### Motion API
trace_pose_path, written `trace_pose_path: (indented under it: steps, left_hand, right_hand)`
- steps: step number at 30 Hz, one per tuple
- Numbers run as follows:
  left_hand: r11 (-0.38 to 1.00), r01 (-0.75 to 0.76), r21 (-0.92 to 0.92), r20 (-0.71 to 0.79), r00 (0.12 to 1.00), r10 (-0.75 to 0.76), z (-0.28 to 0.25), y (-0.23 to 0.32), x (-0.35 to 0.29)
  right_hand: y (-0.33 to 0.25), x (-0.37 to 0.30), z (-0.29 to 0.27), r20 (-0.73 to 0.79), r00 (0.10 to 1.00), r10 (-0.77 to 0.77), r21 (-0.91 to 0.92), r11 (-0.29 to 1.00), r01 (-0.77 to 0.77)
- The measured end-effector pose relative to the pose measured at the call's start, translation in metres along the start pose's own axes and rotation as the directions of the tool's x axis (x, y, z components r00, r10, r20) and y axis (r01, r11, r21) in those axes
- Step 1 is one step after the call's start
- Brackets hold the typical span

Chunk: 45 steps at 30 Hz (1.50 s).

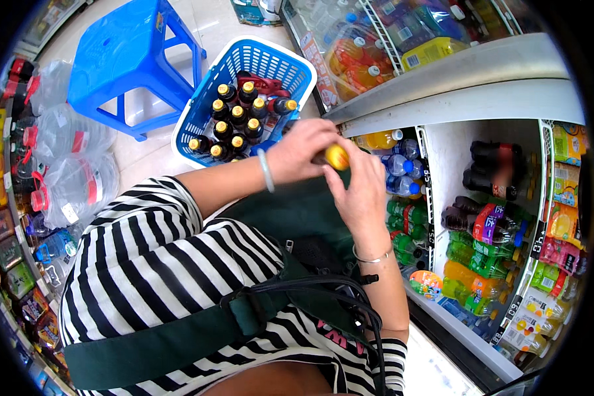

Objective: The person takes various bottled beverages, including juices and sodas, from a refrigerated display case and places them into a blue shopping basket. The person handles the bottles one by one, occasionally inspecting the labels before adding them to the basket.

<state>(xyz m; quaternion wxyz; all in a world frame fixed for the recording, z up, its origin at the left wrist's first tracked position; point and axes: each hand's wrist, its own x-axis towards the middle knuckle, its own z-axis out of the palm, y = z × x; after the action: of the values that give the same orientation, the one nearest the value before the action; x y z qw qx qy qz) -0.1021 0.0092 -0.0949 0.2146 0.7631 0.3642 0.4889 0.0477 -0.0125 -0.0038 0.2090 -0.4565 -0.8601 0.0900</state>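
Note:
A bottle with a yellow cap (337, 157) is between my two hands, its dark body mostly hidden behind the fingers. My left hand (302, 150), with a pale bangle at the wrist, is closed around the bottle's side. From the right, my right hand (365, 191) grips it near the cap, thumb and fingers curved about it. Just beyond my left hand stands a blue plastic basket (245, 53) with a white rim. Several dark bottles (238, 112) with yellow caps stand in it, and one leans at its right side.
On my right is an open drinks cooler (445, 142) with rows of bottles lying on its shelves. A sliding cooler door frame (455, 72) crosses above it. A blue stool (115, 49) stands at far left, near large clear water jugs (79, 185). Packaged goods (20, 280) line the left edge.

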Motion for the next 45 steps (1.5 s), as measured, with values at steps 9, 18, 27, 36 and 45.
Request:
trace_pose_path:
  steps: [9,18,27,36,45]
  left_hand:
    - [0.814,0.564,-0.136,-0.031,0.819,-0.573,-0.003,-0.103,-0.063]
    - [0.766,0.619,0.170,0.195,0.741,-0.642,0.030,-0.152,-0.104]
    - [0.921,0.367,0.128,0.214,0.897,-0.387,0.012,-0.079,-0.034]
    - [0.930,-0.193,-0.312,0.268,0.921,0.281,0.081,0.084,0.147]
    - [0.736,-0.603,0.307,-0.007,0.772,0.636,0.258,0.064,0.368]
  right_hand:
    - [0.029,-0.030,-0.005,0.163,0.974,0.156,-0.025,0.988,-0.154]
    - [0.041,-0.068,-0.008,0.145,0.953,0.267,0.022,0.962,-0.272]
    - [0.078,-0.143,-0.040,-0.055,0.901,0.430,-0.035,0.901,-0.432]
    - [0.108,-0.242,-0.005,-0.041,0.717,0.696,0.110,0.716,-0.689]
    - [0.116,-0.264,0.042,0.167,0.726,0.667,0.364,0.643,-0.674]
